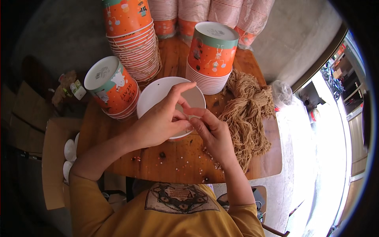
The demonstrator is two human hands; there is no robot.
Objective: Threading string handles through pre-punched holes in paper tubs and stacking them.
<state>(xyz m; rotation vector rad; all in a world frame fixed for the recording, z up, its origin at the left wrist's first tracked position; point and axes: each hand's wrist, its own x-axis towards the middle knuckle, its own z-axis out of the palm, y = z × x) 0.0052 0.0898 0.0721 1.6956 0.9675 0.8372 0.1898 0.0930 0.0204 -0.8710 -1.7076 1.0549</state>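
Observation:
A white paper bucket (pixel 152 91) stands mouth up in front of me, its inside partly hidden by my hands. Over its near right rim my left hand (pixel 160 122) and my right hand (pixel 215 136) meet fingertip to fingertip. The left thumb and fingers pinch together while its index finger is raised and bent. My right thumb and index finger are pressed closed too. Whatever lies between the fingertips is too small to make out. Right of the bucket, a bundle of brown twine strands (pixel 248 114) lies on the wooden table (pixel 138 162).
Upside-down orange bucket stacks stand left (pixel 114 85) and behind (pixel 213 51). A taller string-wrapped stack (pixel 132 47) rises at the back left, with plastic-wrapped stacks (pixel 193 15) farther back. Small beads (pixel 181 162) dot the near edge. A cardboard box (pixel 55 158) stands at the left.

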